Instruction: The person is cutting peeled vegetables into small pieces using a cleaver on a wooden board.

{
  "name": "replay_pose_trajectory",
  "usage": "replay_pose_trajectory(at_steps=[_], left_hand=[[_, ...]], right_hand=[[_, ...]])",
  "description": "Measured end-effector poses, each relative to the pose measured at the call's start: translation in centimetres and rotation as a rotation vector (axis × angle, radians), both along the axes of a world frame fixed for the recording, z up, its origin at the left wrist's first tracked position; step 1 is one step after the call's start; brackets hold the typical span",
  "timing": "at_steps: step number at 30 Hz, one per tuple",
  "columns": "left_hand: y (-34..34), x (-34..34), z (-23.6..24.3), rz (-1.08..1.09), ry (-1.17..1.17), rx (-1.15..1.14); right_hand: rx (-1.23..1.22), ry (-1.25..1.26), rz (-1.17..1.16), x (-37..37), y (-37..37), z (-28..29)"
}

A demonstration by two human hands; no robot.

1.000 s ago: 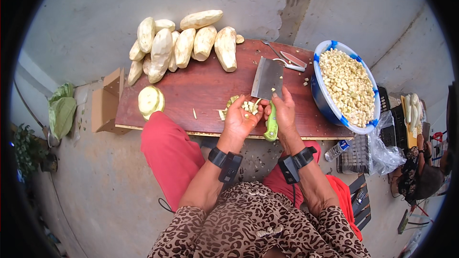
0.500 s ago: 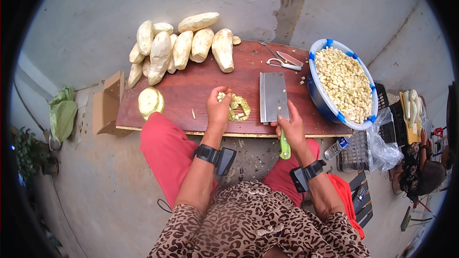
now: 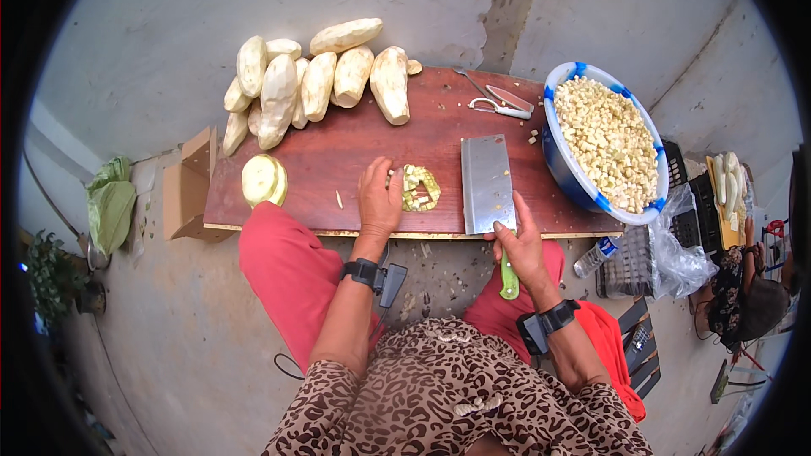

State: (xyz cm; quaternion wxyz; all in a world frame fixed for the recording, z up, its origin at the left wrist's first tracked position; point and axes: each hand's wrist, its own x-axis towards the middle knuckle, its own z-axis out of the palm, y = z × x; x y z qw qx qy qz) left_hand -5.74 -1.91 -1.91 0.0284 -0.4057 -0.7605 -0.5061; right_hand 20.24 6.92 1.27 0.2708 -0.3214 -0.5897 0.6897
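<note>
- Peeled roots [image 3: 318, 86]: piled upper left of frame, along the table's [image 3: 338, 160] back edge.
- Slices [image 3: 259, 181]: left of frame, near table's left end, just above the knee.
- Bowl [image 3: 564, 171]: right of frame, tilted, heaped with cubes [image 3: 610, 143]; bounds the space right of the cleaver [image 3: 487, 184].
- White peeler [image 3: 512, 113]: upper right of centre, above the cleaver; few loose cubes between it and bowl.
- Box [image 3: 186, 196] far left, bottle [image 3: 597, 257] lower right, both off the table.
- Left grip [image 3: 380, 203]: centre, at the left side of cut pieces [image 3: 421, 188]; thumb nearest them, can't tell if pinching any.
- Right grip [image 3: 520, 245]: right of centre, closed round the cleaver's green handle, thumb by blade base.
- Cleaver: right of the cut pieces, apart from them; blade over table, above the right grip; handle end below it.
- Long axis near vertical in frame; blade tip points up, handle down and slightly right.
</note>
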Motion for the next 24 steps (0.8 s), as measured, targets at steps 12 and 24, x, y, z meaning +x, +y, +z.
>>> replay_pose_trajectory(at_steps=[12, 24], left_hand=[[0.0, 0.6, 0.3, -0.066, 0.324, -0.217], [0.9, 2.0, 0.5, -0.123, 0.273, -0.221]], right_hand=[[0.027, -0.082, -0.035, 4.5, -2.5, -0.4], [-0.01, -0.018, 0.022, -1.7, -4.0, -2.2]])
